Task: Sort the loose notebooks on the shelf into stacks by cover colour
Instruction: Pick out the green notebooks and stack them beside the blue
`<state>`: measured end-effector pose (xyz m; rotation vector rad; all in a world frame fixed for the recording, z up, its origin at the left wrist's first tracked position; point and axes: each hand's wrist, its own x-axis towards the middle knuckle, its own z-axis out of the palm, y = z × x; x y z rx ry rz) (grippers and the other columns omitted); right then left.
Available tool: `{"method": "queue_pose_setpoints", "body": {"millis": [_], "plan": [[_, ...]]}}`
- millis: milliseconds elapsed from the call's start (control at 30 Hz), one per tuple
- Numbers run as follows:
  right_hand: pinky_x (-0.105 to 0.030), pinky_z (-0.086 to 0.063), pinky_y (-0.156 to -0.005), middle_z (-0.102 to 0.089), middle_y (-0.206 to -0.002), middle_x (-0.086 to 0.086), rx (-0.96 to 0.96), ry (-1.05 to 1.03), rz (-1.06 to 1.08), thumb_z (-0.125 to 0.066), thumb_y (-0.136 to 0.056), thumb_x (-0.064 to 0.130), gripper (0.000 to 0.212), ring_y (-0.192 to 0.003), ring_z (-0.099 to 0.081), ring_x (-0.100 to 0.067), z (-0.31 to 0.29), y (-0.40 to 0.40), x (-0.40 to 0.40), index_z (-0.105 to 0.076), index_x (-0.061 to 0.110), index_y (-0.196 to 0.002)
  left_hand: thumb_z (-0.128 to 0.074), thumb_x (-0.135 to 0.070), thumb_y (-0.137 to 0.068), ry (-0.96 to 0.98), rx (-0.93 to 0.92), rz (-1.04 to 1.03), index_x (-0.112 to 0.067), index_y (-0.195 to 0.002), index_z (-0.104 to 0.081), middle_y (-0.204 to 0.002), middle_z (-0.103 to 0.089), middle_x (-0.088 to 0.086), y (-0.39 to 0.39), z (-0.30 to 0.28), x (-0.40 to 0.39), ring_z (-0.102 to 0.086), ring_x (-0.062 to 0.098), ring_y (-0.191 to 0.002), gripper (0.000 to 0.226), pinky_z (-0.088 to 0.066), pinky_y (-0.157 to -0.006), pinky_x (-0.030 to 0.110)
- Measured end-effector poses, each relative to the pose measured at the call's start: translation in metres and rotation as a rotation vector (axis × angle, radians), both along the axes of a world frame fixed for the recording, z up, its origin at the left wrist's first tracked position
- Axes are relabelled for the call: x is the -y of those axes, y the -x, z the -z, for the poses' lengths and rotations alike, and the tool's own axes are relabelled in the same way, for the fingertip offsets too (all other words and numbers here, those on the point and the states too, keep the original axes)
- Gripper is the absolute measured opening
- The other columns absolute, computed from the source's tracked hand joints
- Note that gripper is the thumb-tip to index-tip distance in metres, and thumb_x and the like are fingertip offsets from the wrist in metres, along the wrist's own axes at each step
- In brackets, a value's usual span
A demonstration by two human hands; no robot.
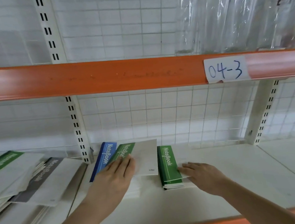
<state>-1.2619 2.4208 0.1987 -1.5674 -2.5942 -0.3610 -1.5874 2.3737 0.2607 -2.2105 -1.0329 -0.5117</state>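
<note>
On the white shelf (225, 186) a stack of green-banded notebooks (167, 166) lies just right of centre. My right hand (203, 175) rests flat on its white right part, fingers straight and pointing left. Left of it a green-banded notebook (144, 156) lies askew on top of a blue-banded notebook (102, 159). My left hand (113, 178) lies flat on that green one, fingers straight. Further left sits a loose pile with a grey-banded notebook (40, 177) and a green-banded one (0, 163).
An orange shelf rail (102, 76) with a paper label 04-3 (225, 69) runs overhead. A slotted white upright (79, 138) divides the left bay from this one. Clear plastic sleeves (233, 13) stand on the upper shelf. A wire grid backs the shelves.
</note>
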Motion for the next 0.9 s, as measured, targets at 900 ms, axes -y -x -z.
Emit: {"method": "queue_pose_setpoints", "body": {"millis": [900], "plan": [[-0.023, -0.041, -0.097, -0.039, -0.146, 0.017, -0.206, 0.185, 0.257, -0.038, -0.099, 0.034, 0.046, -0.124, -0.048, -0.010, -0.038, -0.052, 0.020, -0.033, 0.031, -0.145, -0.028, -0.032, -0.102, 0.743, -0.187, -0.119, -0.004, -0.148, -0.024, -0.156, -0.024, 0.017, -0.157, 0.056, -0.058, -0.025, 0.042, -0.139, 0.054, -0.034, -0.107, 0.049]]}}
